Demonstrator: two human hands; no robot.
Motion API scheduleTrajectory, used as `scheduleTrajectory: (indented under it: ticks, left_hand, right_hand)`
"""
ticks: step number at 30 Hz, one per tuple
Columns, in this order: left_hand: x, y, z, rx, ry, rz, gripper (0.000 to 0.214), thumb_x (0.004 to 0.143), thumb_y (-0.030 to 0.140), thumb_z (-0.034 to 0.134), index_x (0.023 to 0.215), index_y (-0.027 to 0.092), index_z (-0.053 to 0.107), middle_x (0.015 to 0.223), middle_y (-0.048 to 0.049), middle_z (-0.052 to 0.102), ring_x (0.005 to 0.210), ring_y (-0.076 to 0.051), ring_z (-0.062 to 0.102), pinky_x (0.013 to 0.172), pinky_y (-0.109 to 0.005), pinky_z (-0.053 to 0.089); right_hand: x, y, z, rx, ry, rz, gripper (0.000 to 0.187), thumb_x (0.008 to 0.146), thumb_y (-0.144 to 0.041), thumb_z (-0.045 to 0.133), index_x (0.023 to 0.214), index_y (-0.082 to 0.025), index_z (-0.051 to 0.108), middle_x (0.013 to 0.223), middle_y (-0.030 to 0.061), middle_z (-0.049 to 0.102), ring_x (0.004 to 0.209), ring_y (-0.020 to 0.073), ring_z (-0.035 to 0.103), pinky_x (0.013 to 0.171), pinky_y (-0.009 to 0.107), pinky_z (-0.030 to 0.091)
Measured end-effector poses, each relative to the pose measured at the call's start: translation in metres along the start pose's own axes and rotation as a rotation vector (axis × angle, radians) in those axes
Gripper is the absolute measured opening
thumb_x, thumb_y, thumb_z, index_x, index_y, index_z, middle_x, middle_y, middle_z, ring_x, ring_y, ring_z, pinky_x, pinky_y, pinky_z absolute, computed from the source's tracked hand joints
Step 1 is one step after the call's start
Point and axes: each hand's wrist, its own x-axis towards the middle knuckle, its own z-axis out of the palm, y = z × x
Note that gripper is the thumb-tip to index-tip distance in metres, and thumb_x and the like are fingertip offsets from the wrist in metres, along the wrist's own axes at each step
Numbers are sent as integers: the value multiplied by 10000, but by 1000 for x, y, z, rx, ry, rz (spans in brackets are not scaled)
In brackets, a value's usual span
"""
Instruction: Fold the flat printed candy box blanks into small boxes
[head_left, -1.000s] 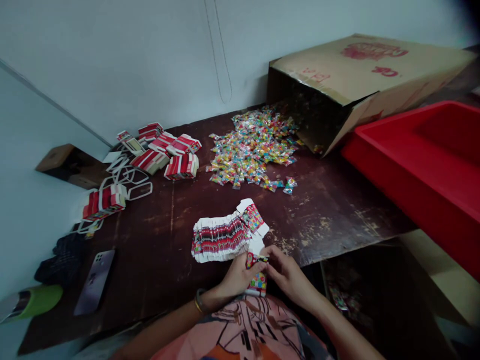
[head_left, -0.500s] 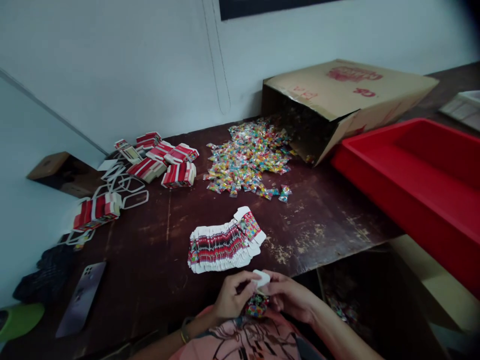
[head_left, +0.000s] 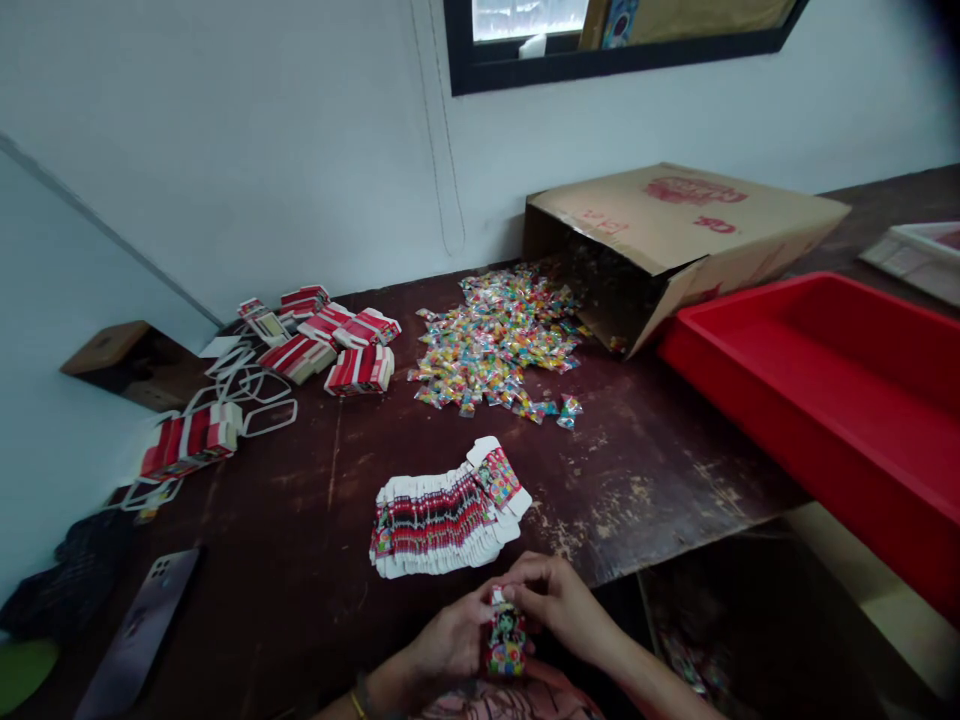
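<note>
A small printed carton (head_left: 507, 638) is held upright close to my body, its colourful front facing me. My left hand (head_left: 454, 632) grips it along the left side. At its top end, the fingers of my right hand (head_left: 551, 600) pinch around a white flap, most of which they hide. Just beyond my hands lies a fanned row of flattened cartons (head_left: 442, 520), red and white, with one printed face showing at its right end. Farther back is a heap of small wrapped candies (head_left: 499, 340) in clear packets.
A cardboard box (head_left: 690, 215) lies on its side, opening toward the candies. At right a red tray (head_left: 817, 420) overhangs the table edge. Bundled cartons (head_left: 360, 370), white bands (head_left: 270, 415) and a small brown box (head_left: 135, 360) stand left. A phone (head_left: 142, 630) lies at front left.
The carton has come upright with its printed front in view, and its white top flap shows less. Both hands are slightly lower in the picture. The view has tilted up, showing more window.
</note>
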Motion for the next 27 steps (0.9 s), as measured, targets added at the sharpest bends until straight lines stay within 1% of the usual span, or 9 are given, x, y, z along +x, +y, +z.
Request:
scheduleTrajectory:
  ticks: [5,8,11,13,15,16,19,24,27]
  left_hand:
    - [-5,-6,-6,60,75,57,553,666,304,762,1192,239,605,1038,-48,666,961,-220,630,890,-371,431]
    - [-4,-8,-8,134,80,37,609,685,362,762,1247,262,551,1131,-56,632,1042,-238,600,923,-397,419]
    - [-3,0,-1,294,129,58,568,700,417,738,1200,225,549,995,-50,660,883,-192,614,803,-330,440]
    - [-5,13,9,483,179,90,442,713,407,709,1070,173,593,871,-41,658,756,-154,577,716,-280,419]
    - [-12,30,22,707,220,112,309,676,320,711,917,147,623,842,-29,638,748,-142,537,700,-254,397]
    - [-18,39,27,813,241,111,267,647,268,708,871,148,627,836,-16,625,759,-141,523,705,-245,391]
    - [-45,65,33,1104,333,-5,202,617,189,657,813,169,615,759,31,586,734,-137,489,660,-217,362]
    - [-88,85,14,1353,386,-292,180,650,207,621,828,181,615,743,48,544,707,-135,448,592,-214,304]
    - [-82,85,7,1202,382,-156,190,683,269,658,835,174,596,758,44,563,704,-129,476,618,-222,352]
  right_hand:
    - [-15,-2,3,-348,-32,-335,230,915,-318,549,1027,-262,742,984,65,664,938,197,594,836,339,491]
    - [-26,-8,1,-470,-105,-401,264,926,-268,523,1130,-285,690,1060,59,654,992,190,576,861,329,486]
    - [-9,-21,-29,-533,-194,-429,223,926,-283,537,1062,-281,714,1036,41,665,993,177,582,871,306,483]
    - [22,-32,-69,-627,-70,-478,209,920,-272,536,1021,-258,719,1047,45,671,1009,181,582,910,319,465]
    - [61,-41,-118,-754,362,-476,297,880,-195,527,1136,-234,673,1176,83,639,1127,220,534,998,384,409]
    - [81,-43,-141,-761,470,-452,388,850,-155,525,1221,-206,626,1288,121,576,1207,261,474,1040,448,355]
    - [122,-37,-189,-733,587,-413,430,788,-133,543,1206,-182,633,1293,151,580,1211,316,459,1022,527,329]
    - [123,-1,-180,-579,720,-429,261,842,-309,544,1009,-184,700,1034,122,705,1005,286,567,963,480,385]
    - [102,20,-160,-420,865,-416,322,863,-429,521,1009,-178,660,1052,132,679,993,278,570,961,465,394]
